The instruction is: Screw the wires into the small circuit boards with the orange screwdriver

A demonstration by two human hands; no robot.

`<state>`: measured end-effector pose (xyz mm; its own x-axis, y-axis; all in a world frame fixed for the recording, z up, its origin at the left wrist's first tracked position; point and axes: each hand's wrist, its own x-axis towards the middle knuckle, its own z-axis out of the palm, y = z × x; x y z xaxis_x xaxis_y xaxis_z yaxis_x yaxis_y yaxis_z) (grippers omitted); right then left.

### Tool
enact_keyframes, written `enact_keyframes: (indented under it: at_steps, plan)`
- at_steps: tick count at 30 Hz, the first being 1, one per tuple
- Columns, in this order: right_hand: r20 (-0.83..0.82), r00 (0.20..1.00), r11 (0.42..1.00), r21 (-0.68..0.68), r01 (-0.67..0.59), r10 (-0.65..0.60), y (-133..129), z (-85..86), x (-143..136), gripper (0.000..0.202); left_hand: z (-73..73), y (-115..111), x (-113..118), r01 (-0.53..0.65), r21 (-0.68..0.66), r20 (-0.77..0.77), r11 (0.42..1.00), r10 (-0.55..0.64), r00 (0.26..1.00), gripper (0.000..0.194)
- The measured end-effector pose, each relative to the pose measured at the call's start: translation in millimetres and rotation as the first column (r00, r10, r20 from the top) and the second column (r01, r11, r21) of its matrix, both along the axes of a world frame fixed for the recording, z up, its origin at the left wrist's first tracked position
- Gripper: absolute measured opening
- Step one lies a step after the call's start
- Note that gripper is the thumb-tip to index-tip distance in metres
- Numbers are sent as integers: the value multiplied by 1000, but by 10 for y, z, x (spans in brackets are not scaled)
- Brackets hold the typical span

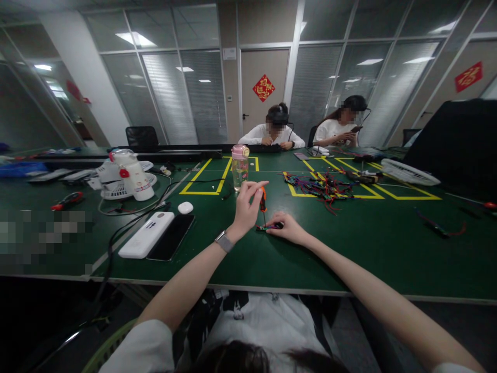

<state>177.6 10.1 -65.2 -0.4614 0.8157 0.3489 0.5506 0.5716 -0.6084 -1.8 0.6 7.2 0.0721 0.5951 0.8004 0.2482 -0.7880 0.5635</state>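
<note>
My left hand (247, 206) is closed on an upright screwdriver (263, 201) with an orange and black handle. The screwdriver's thin shaft points down at a small circuit board (261, 228) on the green table (217, 269). From the right, my right hand (286, 228) pinches the board and its coloured wires against the tabletop. A pile of wired boards (322, 186) lies beyond my right hand, partly over yellow tape outlines.
A pink-lidded bottle (240, 171) stands just past my left hand. Left lie a white power bank (146, 235), a black phone (171, 237) and cables. Two people (272, 132) sit across the table. A loose wired board (440, 228) lies right.
</note>
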Motion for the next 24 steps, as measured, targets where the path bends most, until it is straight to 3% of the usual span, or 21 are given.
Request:
enact_keyframes:
  at_steps: [2, 5, 8, 12, 17, 24]
  plan:
    - [-1, 1000, 1000, -5, 0, 0, -4, -1, -1, 18, -10, 31, 3, 125, -77, 43, 989, -122, 992, 29]
    - [-10, 1000, 1000, -7, 2, -2, -9, -5, -5, 17, -19, 95, 0, 299, -220, 184, 929, -261, 948, 29]
    - [-20, 1000, 1000, -5, 2, -2, -10, -12, -11, 16, -24, 139, -18, 220, -217, 216, 951, -173, 961, 19]
    - [-12, 1000, 1000, 1, -3, 3, 1, -25, -15, 16, -48, 138, -27, 83, -130, 114, 988, -68, 991, 20]
    - [-18, 1000, 1000, 7, 3, -3, 10, -45, -9, 15, -64, 100, -5, 225, -134, 73, 965, -216, 974, 32]
    - [-24, 1000, 1000, -3, 12, -12, -21, -24, -7, 16, -17, 36, -20, -22, -11, 0, 1000, 22, 1000, 17]
